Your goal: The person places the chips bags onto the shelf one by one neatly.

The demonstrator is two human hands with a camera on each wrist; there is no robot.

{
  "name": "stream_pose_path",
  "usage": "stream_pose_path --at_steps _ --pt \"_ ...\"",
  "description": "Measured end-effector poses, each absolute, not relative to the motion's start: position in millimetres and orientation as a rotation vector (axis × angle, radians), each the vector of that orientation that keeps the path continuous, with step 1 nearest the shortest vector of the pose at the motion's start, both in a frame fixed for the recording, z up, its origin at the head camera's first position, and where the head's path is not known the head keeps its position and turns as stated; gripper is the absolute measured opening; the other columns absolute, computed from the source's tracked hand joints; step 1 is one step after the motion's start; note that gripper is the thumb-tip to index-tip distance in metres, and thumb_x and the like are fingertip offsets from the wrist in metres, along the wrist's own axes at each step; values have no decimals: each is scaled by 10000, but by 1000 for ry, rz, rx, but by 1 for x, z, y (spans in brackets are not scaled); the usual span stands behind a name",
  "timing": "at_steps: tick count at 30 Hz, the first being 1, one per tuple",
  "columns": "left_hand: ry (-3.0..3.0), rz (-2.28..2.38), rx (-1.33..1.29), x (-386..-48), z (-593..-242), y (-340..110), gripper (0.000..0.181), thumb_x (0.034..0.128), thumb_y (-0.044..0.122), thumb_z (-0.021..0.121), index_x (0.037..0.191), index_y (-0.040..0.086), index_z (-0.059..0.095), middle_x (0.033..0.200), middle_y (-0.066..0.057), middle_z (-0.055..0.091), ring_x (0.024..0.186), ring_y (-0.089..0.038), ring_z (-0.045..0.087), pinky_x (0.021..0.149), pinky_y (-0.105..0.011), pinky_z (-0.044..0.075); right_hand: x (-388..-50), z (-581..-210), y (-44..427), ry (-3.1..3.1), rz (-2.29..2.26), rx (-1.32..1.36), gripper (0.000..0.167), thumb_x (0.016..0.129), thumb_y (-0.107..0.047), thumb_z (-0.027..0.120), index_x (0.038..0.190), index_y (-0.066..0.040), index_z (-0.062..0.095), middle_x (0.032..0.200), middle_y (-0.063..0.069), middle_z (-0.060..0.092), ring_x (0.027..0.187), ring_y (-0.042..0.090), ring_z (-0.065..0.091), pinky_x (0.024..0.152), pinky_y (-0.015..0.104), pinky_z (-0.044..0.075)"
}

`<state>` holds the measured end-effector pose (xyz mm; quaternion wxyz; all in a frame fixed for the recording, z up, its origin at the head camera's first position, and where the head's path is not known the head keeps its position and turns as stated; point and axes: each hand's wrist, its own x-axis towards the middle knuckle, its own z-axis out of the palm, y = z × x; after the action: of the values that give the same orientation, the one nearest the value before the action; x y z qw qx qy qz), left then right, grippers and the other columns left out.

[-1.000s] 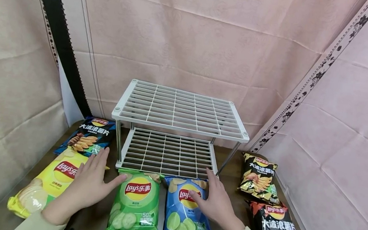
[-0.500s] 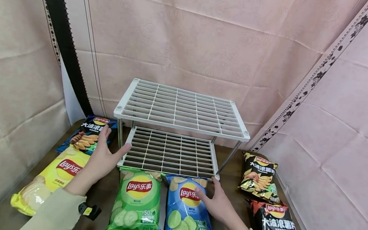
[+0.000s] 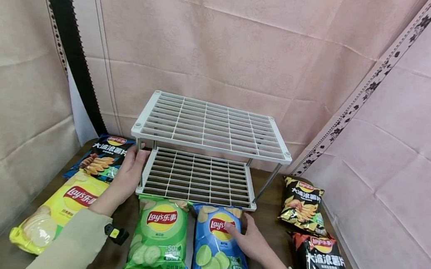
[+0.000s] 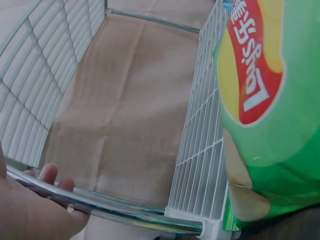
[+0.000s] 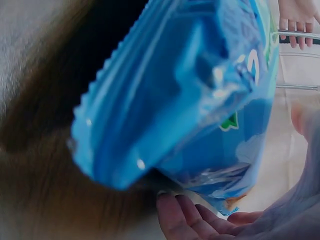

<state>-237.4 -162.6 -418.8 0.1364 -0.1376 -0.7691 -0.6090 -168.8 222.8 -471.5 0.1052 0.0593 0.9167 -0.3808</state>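
The white plastic two-tier rack (image 3: 211,146) stood on the dark brown table (image 3: 267,217), its slatted shelves one above the other. The person's left hand (image 3: 128,174) grasped its front left post, which passed between thumb and fingers. The head view hid most of that grip; the left wrist view showed the post as shiny chrome (image 4: 130,216), with fingertips coming out past it from behind.

The glossy light-blue chip bag with lime slices (image 3: 213,242) lay before the lower shelf. Around its upper right side, the right hand (image 3: 251,239) held nothing, thumb and fingers spread apart. From the head, the thumb overlapped the bag; whether it touched could not be told. Only the right wrist view revealed the bag's crimped, serrated end (image 5: 85,135) up close.

Beside the blue bag lay a bright green chip bag with cucumber slices (image 3: 159,235), its top near the shelf edge.

The head view alone took in the outer bags: yellow (image 3: 63,213) and black-and-blue (image 3: 102,160) at the left, black-and-yellow (image 3: 303,205) and black-and-red (image 3: 324,265) at the right. Pale pink cloth (image 3: 221,47) hung behind.
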Motion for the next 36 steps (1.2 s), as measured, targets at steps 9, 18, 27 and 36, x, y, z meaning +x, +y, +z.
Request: stream_pose_path --at_steps 9,18,27,36 --pt "-2275 -1775 -344 -242 -415 -160 554 1059 400 97 1273 -54 330 1164 -237 434 1176 -372 432 1049 -540 270 -170 -478 219 2633 -1125 234 1067 786 -728 600 1442 49 278 1320 258 481 1159 379 509 918 581 419" --pt "-2311 -1695 -191 -251 -416 -158 557 1033 467 70 996 6 379 899 -158 408 811 -273 433 763 -370 337 -170 -478 219 2629 -1137 162 1013 792 -655 665 1418 59 315 1167 171 556 985 270 576 795 476 489" --pt "-2272 -1613 -88 -257 -424 -154 547 1034 484 110 896 29 380 807 -126 388 697 -268 379 677 -341 301 -172 -481 217 2604 -1191 164 986 795 -635 678 1398 63 333 1106 137 575 934 238 592 745 429 503" --pt "-2271 -1620 -88 -258 -424 -153 555 1027 497 106 877 31 367 803 -128 377 709 -257 377 687 -323 304 -171 -480 217 2549 -1230 194 943 803 -617 683 1364 71 365 1071 126 572 866 213 604 706 401 525"
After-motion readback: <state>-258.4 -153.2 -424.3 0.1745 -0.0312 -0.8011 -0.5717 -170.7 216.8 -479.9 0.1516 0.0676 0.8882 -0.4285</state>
